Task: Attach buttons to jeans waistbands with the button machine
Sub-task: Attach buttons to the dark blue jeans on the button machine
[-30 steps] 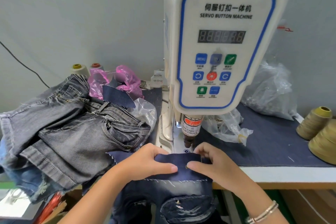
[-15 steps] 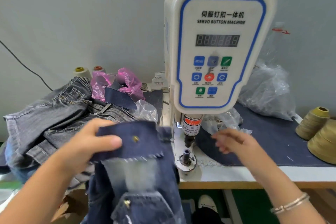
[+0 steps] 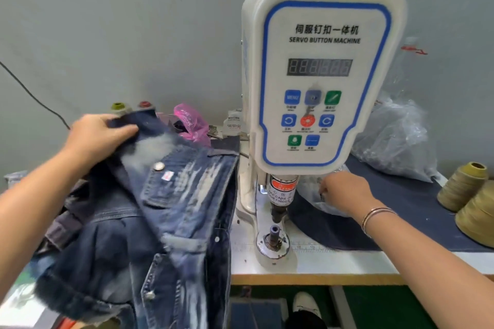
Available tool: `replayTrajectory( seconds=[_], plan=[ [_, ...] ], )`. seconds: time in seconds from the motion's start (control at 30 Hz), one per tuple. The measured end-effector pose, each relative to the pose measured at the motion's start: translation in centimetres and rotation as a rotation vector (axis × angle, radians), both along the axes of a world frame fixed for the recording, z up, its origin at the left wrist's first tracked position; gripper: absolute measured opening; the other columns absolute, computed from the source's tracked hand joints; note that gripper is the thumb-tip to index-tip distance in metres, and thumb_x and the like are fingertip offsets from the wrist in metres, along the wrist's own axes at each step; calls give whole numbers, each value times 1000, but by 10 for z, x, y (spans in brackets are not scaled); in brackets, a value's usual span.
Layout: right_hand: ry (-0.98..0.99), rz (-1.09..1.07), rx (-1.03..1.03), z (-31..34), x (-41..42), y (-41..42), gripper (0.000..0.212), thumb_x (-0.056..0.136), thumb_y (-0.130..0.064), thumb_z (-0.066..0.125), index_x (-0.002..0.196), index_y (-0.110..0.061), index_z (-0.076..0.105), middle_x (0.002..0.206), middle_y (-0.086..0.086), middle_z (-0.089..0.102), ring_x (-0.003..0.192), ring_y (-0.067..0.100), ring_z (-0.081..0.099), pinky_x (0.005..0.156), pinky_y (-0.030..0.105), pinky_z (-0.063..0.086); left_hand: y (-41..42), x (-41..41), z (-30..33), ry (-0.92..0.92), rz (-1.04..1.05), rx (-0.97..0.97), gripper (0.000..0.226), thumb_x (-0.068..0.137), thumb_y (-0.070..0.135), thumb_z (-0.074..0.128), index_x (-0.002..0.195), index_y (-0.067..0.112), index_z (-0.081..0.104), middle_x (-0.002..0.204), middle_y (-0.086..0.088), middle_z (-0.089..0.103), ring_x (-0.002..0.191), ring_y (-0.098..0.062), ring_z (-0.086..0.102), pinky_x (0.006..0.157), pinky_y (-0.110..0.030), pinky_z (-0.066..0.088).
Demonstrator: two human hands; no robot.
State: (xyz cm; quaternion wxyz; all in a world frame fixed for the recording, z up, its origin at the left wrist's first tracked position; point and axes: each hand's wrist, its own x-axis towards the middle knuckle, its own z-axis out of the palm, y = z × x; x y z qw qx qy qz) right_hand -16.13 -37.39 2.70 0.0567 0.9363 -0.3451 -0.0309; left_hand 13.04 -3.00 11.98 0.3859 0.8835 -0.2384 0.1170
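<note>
- Jeans [image 3: 171, 211], at eight o'clock, hang from the left hand [image 3: 99, 133], which grips the waistband well clear of the die [image 3: 274, 232].
- Right hand [image 3: 344, 189], at three o'clock, reaches into a clear bag [image 3: 312, 189]; its grip cannot be told.
- Step, likely: setting one pair aside, fetching a button.
- Next: seat the button under the machine [image 3: 320, 75].

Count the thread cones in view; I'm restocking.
4: two large khaki thread cones at the table's right edge, and two small spool tops, olive and red, behind the jeans. Others may be hidden.
</note>
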Motion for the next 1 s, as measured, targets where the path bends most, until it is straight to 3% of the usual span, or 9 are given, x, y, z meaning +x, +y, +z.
replayTrajectory(
  seconds=[0.1, 0.27, 0.43, 0.5, 0.57, 0.63, 0.73, 0.87, 1.0],
  plan=[
    [72, -35, -57, -2, 6, 2, 20, 89, -28, 51, 94, -25, 70, 100, -2, 67, 88, 21, 58, 78, 32, 45, -12, -4, -31, -115, 119, 366, 30, 85, 37, 70, 106, 16, 74, 105, -20, 71, 101, -40, 64, 82, -41, 49],
    [119, -48, -88, -7, 10, 9, 22, 89, -42, 59, 96, -22, 68, 99, -3, 67, 95, 22, 63, 83, 33, 45, -24, -23, -68, -347, 136, 644, 22, 87, 38, 62, 90, 16, 62, 88, -15, 72, 87, -32, 68, 78, -39, 42],
    [86, -95, -44, -11, 9, 12, 16, 91, -25, 59, 104, -18, 66, 105, 0, 66, 98, 24, 63, 77, 33, 47, -30, -42, -54, -571, 71, 533, 48, 75, 28, 76, 114, 6, 60, 113, -19, 59, 101, -37, 56, 83, -47, 37],
    [77, -94, -55, -12, 9, 13, 17, 93, -22, 55, 106, -17, 65, 106, 0, 66, 98, 24, 63, 77, 34, 47, -45, -69, -45, -702, -96, 402, 35, 77, 18, 74, 109, 8, 67, 114, -16, 61, 102, -36, 57, 83, -48, 40],
    [74, -91, -59, -12, 9, 16, 17, 93, -19, 54, 106, -16, 64, 105, 1, 65, 98, 24, 63, 77, 33, 47, -60, -103, -43, -774, -309, 310, 11, 81, 14, 64, 89, 11, 71, 96, -10, 66, 87, -33, 60, 71, -43, 45],
    [59, -91, -58, -11, 8, 17, 17, 93, -19, 54, 106, -16, 63, 104, 1, 65, 97, 23, 63, 76, 33, 46, -74, -130, -48, -721, -465, 311, 18, 84, 17, 51, 80, 14, 68, 82, -4, 64, 75, -30, 58, 62, -39, 45],
    [32, -99, -26, -9, 5, 19, 16, 94, -17, 53, 106, -17, 62, 105, 2, 66, 97, 23, 63, 75, 32, 45, -92, -154, -64, -458, -553, 309, 13, 86, 14, 52, 85, 13, 64, 79, 2, 58, 78, -24, 56, 62, -34, 41],
    [21, -132, 87, -2, 2, 22, 19, 95, -18, 50, 111, -16, 61, 112, 6, 64, 103, 27, 61, 81, 33, 46, -105, -164, -100, -108, -518, 345, 19, 92, 15, 43, 102, 18, 59, 97, 5, 59, 94, -18, 56, 70, -31, 43],
    [-144, -128, 132, 8, -7, 29, 23, 95, -16, 45, 75, -17, 55, 88, 7, 61, 82, 27, 58, 68, 30, 43, -101, -166, -127, -85, -427, 285, 19, 88, 14, 46, 98, 25, 58, 92, 13, 58, 86, -11, 53, 64, -26, 37]
  ],
)
